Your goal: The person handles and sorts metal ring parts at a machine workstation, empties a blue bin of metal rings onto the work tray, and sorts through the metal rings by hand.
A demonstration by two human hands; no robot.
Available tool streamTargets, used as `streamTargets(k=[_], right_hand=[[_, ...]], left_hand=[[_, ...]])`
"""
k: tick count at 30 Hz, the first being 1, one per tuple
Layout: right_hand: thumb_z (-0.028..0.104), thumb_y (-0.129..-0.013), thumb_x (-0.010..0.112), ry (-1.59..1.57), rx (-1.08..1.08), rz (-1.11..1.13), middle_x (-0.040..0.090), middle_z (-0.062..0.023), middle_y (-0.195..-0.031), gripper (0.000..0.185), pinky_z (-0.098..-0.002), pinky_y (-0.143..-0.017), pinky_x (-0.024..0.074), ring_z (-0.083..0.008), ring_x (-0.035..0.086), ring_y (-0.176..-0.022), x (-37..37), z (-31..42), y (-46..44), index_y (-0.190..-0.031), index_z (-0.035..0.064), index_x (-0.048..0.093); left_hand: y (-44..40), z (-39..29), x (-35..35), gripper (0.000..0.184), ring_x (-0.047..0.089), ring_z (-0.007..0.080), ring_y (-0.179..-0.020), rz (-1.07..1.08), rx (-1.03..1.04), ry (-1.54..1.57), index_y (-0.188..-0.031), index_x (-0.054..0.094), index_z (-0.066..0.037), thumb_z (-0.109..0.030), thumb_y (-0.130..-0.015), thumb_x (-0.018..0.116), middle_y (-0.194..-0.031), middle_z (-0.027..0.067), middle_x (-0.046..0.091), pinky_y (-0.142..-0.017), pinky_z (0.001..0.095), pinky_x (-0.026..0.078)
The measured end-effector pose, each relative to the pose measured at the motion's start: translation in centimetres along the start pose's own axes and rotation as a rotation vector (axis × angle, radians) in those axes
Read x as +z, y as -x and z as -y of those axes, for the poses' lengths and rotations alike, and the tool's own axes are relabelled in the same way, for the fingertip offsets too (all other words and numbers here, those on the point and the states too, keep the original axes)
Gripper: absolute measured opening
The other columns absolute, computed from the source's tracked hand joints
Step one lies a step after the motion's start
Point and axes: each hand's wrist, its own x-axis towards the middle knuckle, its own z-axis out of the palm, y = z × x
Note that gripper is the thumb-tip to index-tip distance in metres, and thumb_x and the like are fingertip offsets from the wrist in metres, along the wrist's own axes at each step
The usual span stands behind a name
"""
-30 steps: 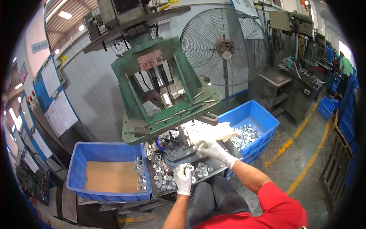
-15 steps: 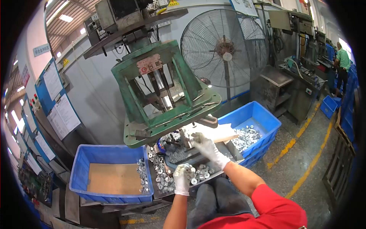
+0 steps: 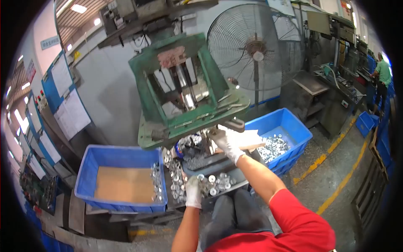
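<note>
My left hand [image 3: 193, 192], in a white glove, is at the front of the machine table, beside a pile of small round metal parts [image 3: 220, 183]. Its fingers are curled in; what they hold is too small to make out. My right hand [image 3: 226, 144], also gloved, reaches to the tooling beneath the green press frame [image 3: 194, 119]. Its fingers are bent together at the tooling, and the fingertips and anything in them cannot be made out. More metal parts [image 3: 177, 185] lie left of my left hand.
A blue bin [image 3: 121, 206] with a brown bottom sheet and some parts stands left. Another blue bin [image 3: 300, 140] with metal parts stands right. A large fan [image 3: 256, 50] is behind. A person in green [image 3: 382, 73] stands far right.
My right hand has moved slightly inward at the tooling, its fingers less exposed. My left hand has turned and shifted a little left beside the parts. The whole view has shifted slightly.
</note>
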Motion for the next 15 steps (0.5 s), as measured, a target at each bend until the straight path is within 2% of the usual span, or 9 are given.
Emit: streamTargets(k=[2,3,4,6,8,10,12,13,15], right_hand=[[0.035,-0.095,0.062,0.057,-0.034,-0.007,0.073,-0.0180,-0.103,0.039,-0.0359,-0.083,0.0522,-0.0272,0.070,-0.093,0.1,-0.8,0.5,-0.122,0.0070,0.067],[0.032,-0.095,0.064,-0.298,-0.123,-0.170,0.074,-0.0139,-0.096,0.038,-0.0357,-0.081,0.0521,-0.0217,0.069,-0.088,0.5,-0.3,2.7,-0.122,0.0054,0.065],[0.030,-0.095,0.066,-0.281,-0.032,-0.191,0.073,-0.0100,-0.093,0.036,-0.0330,-0.080,0.0527,-0.0154,0.067,-0.086,-0.2,1.2,4.2,-0.119,0.0035,0.067],[0.037,-0.098,0.060,-0.209,-0.078,0.077,0.073,-0.0162,-0.104,0.040,-0.0359,-0.086,0.0523,-0.0245,0.070,-0.093,0.0,0.6,7.8,-0.121,0.0048,0.065],[0.026,-0.092,0.068,-0.143,-0.471,0.174,0.072,-0.0149,-0.102,0.029,-0.0367,-0.087,0.0540,-0.0291,0.070,-0.097,1.0,-0.4,10.4,-0.115,0.0069,0.068],[0.021,-0.088,0.071,-0.086,-0.522,0.163,0.071,-0.0145,-0.102,0.031,-0.0376,-0.087,0.0541,-0.0312,0.069,-0.099,2.3,-0.4,12.9,-0.116,0.0079,0.067],[0.022,-0.088,0.071,0.033,-0.486,0.236,0.070,-0.0136,-0.103,0.031,-0.0380,-0.085,0.0544,-0.0321,0.068,-0.098,2.6,0.1,14.4,-0.116,0.0085,0.066],[0.021,-0.087,0.071,0.088,-0.588,0.188,0.068,-0.0135,-0.101,0.029,-0.0384,-0.082,0.0547,-0.0322,0.068,-0.095,3.3,-0.2,14.5,-0.112,0.0083,0.066],[0.019,-0.086,0.073,0.042,-0.521,0.168,0.068,-0.0138,-0.099,0.027,-0.0373,-0.081,0.0545,-0.0318,0.068,-0.092,3.5,-0.3,15.0,-0.110,0.0069,0.067]], left_hand=[[-0.1,0.0,-0.5,0.013,0.067,0.0172,-0.062,-0.008,0.007,-0.061,-0.098,0.060,-0.003,-0.012,-0.095,0.052,-0.085,0.0105,0.069,-0.047,0.0261,0.046],[0.1,0.2,-0.7,0.014,0.067,0.0164,-0.062,-0.026,0.025,-0.059,-0.098,0.061,-0.003,-0.012,-0.095,0.052,-0.085,0.0099,0.070,-0.047,0.0252,0.045],[-0.3,0.5,-1.0,0.016,0.066,0.0176,-0.062,-0.023,0.020,-0.101,-0.098,0.059,-0.003,-0.010,-0.097,0.045,-0.088,0.0152,0.071,-0.047,0.0270,0.048],[-0.8,0.9,-1.1,0.016,0.067,0.0173,-0.062,-0.042,0.002,-0.083,-0.101,0.060,-0.002,-0.009,-0.097,0.046,-0.087,0.0136,0.071,-0.047,0.0266,0.049],[-0.5,0.7,-0.9,0.017,0.067,0.0171,-0.061,-0.018,0.034,-0.127,-0.103,0.061,-0.002,-0.009,-0.098,0.047,-0.087,0.0129,0.070,-0.047,0.0261,0.049],[-0.3,0.4,-0.3,0.018,0.067,0.0169,-0.061,-0.010,0.058,-0.169,-0.105,0.062,-0.001,-0.009,-0.098,0.047,-0.086,0.0122,0.070,-0.047,0.0257,0.049],[0.2,0.3,0.1,0.019,0.067,0.0167,-0.060,-0.034,0.072,-0.203,-0.106,0.063,0.000,-0.009,-0.098,0.047,-0.085,0.0115,0.069,-0.046,0.0254,0.049],[0.7,0.4,0.2,0.020,0.067,0.0163,-0.060,0.018,0.084,-0.127,-0.106,0.064,0.000,-0.011,-0.099,0.049,-0.084,0.0106,0.069,-0.046,0.0252,0.049],[1.3,0.0,0.5,0.021,0.067,0.0147,-0.064,-0.013,0.131,-0.299,-0.106,0.067,0.000,-0.013,-0.100,0.052,-0.083,0.0083,0.070,-0.052,0.0282,0.050]])
